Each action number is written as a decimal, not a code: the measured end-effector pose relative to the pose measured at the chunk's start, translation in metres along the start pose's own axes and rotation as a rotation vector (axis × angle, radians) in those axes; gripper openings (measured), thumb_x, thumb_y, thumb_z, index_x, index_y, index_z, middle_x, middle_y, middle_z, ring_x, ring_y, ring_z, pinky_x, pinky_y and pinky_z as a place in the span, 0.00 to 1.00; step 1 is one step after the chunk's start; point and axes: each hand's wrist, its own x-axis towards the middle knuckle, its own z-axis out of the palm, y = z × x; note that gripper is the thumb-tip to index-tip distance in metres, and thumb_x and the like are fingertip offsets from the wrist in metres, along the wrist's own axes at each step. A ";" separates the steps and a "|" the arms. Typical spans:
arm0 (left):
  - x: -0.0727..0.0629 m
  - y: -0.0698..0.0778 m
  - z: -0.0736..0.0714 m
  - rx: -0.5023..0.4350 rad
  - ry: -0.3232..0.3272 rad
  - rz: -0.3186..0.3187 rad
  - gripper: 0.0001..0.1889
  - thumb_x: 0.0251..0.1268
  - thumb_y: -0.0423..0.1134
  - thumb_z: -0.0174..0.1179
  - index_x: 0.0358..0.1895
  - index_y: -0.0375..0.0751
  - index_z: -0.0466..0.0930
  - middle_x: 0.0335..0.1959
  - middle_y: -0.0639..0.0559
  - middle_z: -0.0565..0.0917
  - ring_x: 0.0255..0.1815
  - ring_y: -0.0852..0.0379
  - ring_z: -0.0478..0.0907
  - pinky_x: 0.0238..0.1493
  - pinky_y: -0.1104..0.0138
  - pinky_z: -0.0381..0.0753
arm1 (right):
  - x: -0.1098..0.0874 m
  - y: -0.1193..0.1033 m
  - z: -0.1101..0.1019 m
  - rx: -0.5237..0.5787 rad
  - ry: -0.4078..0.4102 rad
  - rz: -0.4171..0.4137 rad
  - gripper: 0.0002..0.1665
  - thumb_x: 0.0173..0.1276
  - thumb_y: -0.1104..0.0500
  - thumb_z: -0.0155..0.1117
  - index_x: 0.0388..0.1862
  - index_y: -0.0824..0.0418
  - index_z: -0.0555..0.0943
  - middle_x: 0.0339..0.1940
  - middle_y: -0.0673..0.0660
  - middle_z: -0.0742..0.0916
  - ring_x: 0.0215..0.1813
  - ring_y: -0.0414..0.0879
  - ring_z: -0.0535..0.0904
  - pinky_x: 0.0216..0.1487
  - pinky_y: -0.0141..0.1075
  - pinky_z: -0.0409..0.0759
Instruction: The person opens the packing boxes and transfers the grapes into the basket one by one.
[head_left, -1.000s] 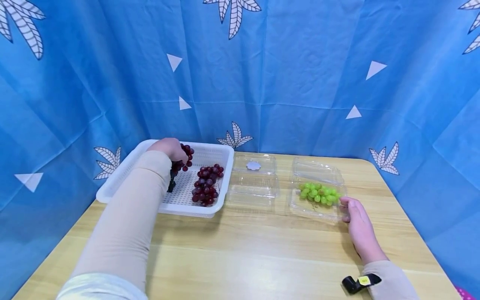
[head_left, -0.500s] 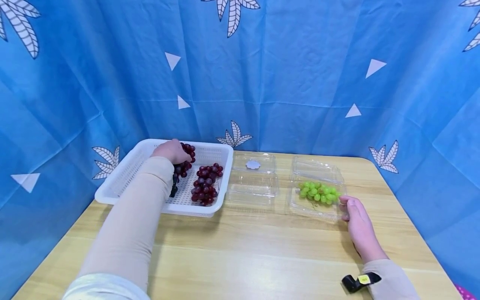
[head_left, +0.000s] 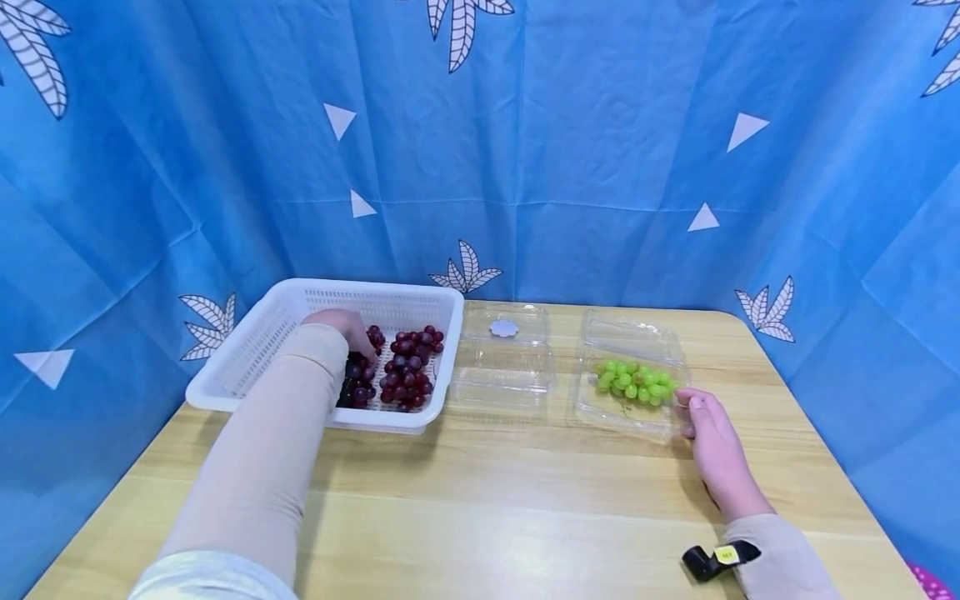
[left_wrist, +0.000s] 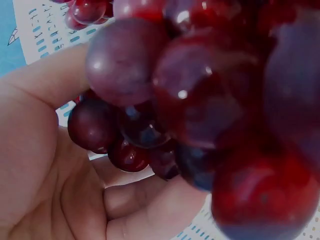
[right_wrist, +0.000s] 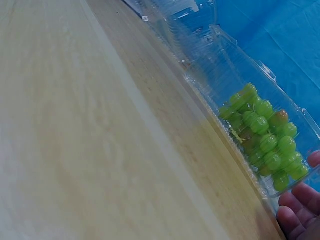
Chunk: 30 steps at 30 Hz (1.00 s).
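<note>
Fingers (left_wrist: 55, 80) of left hand (head_left: 341, 329) around red grapes (left_wrist: 200, 100) in white basket (head_left: 247, 350).

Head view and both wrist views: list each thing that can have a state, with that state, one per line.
Left hand: in the white basket, fingers curled round a red grape bunch.
Second red grape bunch: lying loose in the basket.
Middle clear clamshell: lid open, no fruit inside.
Right clear clamshell: lid open, holding green grapes.
Right hand: on the table, fingertips at the right clamshell's corner.
</note>
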 end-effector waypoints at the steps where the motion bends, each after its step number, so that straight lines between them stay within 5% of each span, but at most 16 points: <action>1: 0.000 0.001 0.001 0.006 -0.009 -0.001 0.31 0.48 0.53 0.77 0.50 0.33 0.82 0.49 0.39 0.78 0.49 0.43 0.74 0.56 0.51 0.78 | 0.000 0.001 0.000 -0.003 0.004 -0.003 0.38 0.84 0.42 0.24 0.73 0.68 0.64 0.68 0.71 0.72 0.59 0.57 0.71 0.48 0.28 0.73; 9: -0.003 0.011 0.004 0.088 -0.019 0.021 0.31 0.55 0.57 0.71 0.52 0.35 0.81 0.53 0.37 0.78 0.52 0.43 0.74 0.58 0.51 0.77 | 0.001 0.002 0.001 0.039 0.001 0.013 0.35 0.85 0.44 0.30 0.72 0.69 0.64 0.72 0.68 0.70 0.66 0.58 0.68 0.48 0.28 0.74; 14: -0.007 0.032 -0.009 0.054 0.062 0.060 0.31 0.57 0.53 0.71 0.59 0.37 0.80 0.53 0.38 0.80 0.52 0.42 0.75 0.58 0.47 0.75 | 0.000 0.001 0.000 0.021 0.011 0.030 0.33 0.85 0.45 0.32 0.73 0.67 0.65 0.71 0.68 0.70 0.62 0.56 0.70 0.48 0.30 0.74; 22: -0.030 0.103 -0.032 0.306 0.240 0.313 0.37 0.68 0.56 0.60 0.74 0.40 0.67 0.69 0.39 0.74 0.68 0.38 0.70 0.64 0.39 0.68 | 0.003 0.001 0.000 -0.036 0.041 0.012 0.29 0.85 0.49 0.40 0.71 0.68 0.66 0.67 0.67 0.73 0.58 0.54 0.72 0.50 0.29 0.72; 30: -0.052 0.172 -0.013 0.434 0.264 0.485 0.37 0.70 0.58 0.57 0.78 0.48 0.62 0.76 0.46 0.67 0.74 0.43 0.64 0.67 0.44 0.68 | 0.005 0.000 0.004 -0.051 0.030 -0.021 0.26 0.83 0.55 0.47 0.70 0.70 0.66 0.67 0.68 0.73 0.64 0.58 0.70 0.62 0.45 0.68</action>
